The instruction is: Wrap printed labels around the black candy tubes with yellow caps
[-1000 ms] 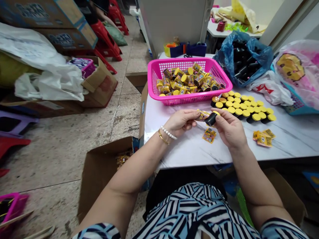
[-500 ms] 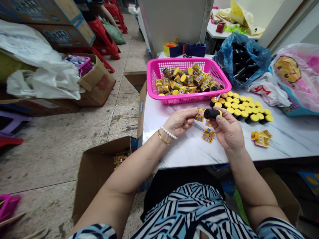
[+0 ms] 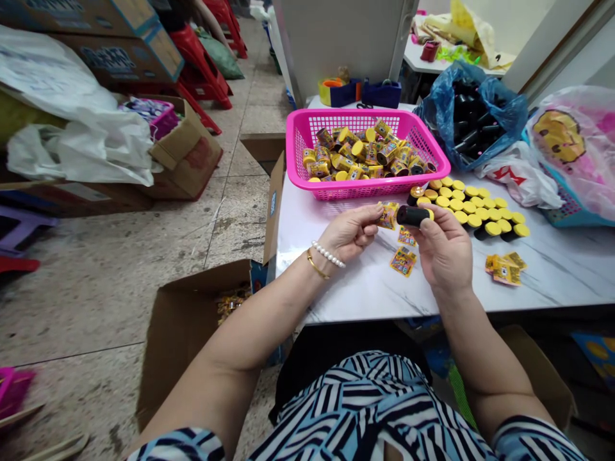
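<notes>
My right hand [image 3: 444, 246] is closed round a small black tube with a yellow cap [image 3: 413, 216], held sideways above the white table [image 3: 552, 269]. My left hand [image 3: 350, 232] pinches a yellow printed sticker [image 3: 387, 216] right at the tube's left end. Two loose stickers [image 3: 403, 259] lie on the table under my hands. Behind them stands a pink basket [image 3: 300, 137] full of labelled tubes [image 3: 365, 157]. Rows of unlabelled yellow-capped tubes [image 3: 473, 208] stand to the right.
A small pile of stickers [image 3: 507, 267] lies at the right. A blue bag of black tubes [image 3: 473, 121] and a pink printed bag [image 3: 574, 150] sit behind. An open cardboard box [image 3: 192, 320] stands on the floor at my left; boxes and red stools fill the far left.
My right hand has turned the tube from tilted to lying sideways. My left hand has brought the sticker up against its left end. The view has shifted slightly.
</notes>
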Available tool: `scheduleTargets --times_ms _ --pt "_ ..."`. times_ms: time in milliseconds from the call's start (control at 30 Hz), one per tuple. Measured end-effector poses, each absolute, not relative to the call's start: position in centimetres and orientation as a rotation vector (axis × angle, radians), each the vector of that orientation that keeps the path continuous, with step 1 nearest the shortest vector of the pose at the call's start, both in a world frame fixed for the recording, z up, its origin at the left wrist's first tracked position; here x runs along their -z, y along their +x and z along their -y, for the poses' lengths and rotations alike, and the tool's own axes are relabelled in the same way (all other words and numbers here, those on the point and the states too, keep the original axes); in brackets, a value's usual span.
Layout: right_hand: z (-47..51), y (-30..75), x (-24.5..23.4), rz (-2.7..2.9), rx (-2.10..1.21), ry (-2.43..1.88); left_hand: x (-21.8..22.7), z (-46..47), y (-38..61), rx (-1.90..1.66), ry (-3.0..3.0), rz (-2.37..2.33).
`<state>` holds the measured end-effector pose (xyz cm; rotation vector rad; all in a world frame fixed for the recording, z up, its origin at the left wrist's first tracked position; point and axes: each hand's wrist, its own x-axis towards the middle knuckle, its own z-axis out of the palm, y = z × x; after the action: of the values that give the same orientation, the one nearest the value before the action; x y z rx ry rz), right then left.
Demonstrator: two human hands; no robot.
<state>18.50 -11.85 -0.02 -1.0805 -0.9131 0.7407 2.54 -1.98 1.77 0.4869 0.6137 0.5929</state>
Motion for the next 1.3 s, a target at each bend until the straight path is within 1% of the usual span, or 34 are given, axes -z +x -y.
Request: scheduleTargets --times_ms 167,400,500,633,700,833,933,1000,1067,1167,1300 --pt "11.6 18.3 0.6 0.846 -0.79 -1.133 -1.7 2.1 2.5 -0.604 0.493 -0.601" --pt "12.5 17.1 -0.4 1.029 -0.587 -1.164 -1.3 2.2 2.6 -0.609 0.57 -0.591" --pt "12.6 17.3 -0.4 1.07 -0.557 -1.174 -1.1 2.3 2.5 -0.681 0.702 -0.608" --pt "12.6 18.6 -0.2 1.106 -0.432 -1.174 -1.3 2.5 2.2 -0.879 0.888 -0.703" --pt "12.5 19.2 -0.4 1.143 -0.435 -1.167 -1.4 2.6 2.1 -0.913 0.956 -0.678" --pt "11.6 20.1 -1.3 1.36 -0.488 -1.132 -1.3 2.5 2.1 -0.786 1.087 -0.496" --pt "10.7 20.9 -2.5 1.564 -0.52 -1.177 -0.8 2.2 2.0 -0.802 1.158 -0.464" --pt "10.2 21.4 -3.1 1.655 -0.478 -1.228 -0.5 1.9 2.0 -0.824 1.173 -0.464" --pt "9.8 21.8 -3.3 1.727 -0.365 -1.255 -0.2 1.7 2.0 -0.826 1.179 -0.462" --pt "9.5 22.2 -2.7 1.791 -0.238 -1.224 0.0 1.4 2.1 -0.8 1.16 -0.457" --pt "9.3 22.9 -0.9 1.783 -0.224 -1.164 0.2 1.2 2.1 -0.704 1.117 -0.499"
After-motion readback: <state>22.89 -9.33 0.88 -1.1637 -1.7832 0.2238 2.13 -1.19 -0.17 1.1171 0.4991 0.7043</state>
